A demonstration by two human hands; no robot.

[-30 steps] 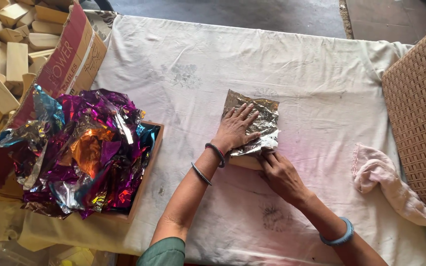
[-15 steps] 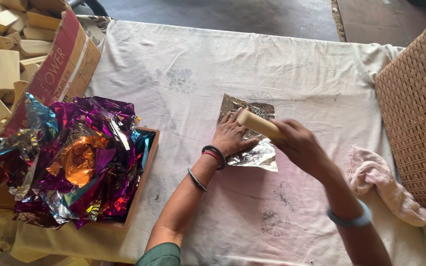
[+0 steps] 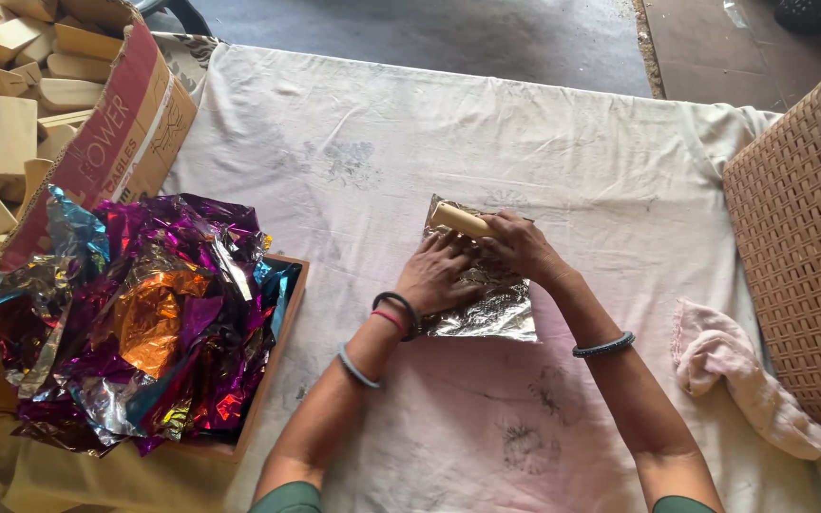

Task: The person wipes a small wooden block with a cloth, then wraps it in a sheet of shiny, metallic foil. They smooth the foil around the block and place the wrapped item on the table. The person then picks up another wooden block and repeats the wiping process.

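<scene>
Centre of frame: the left hand (image 3: 437,277) lies flat, fingers spread, pressing a silver foil sheet (image 3: 486,302) onto the cloth-covered counter (image 3: 353,152). The right hand (image 3: 521,247) is curled around a pale wooden stick (image 3: 461,220), holding it across the upper edge of the foil sheet. Both wrists carry bangles. Left of frame: a shallow wooden tray (image 3: 268,370) heaped with crumpled coloured foil (image 3: 135,323), purple, orange and silver. Upper left: a cardboard box (image 3: 135,123) filled with wooden blocks (image 3: 11,104). Right edge: a woven basket (image 3: 805,237), with a pink rag (image 3: 734,370) just beside it.
</scene>
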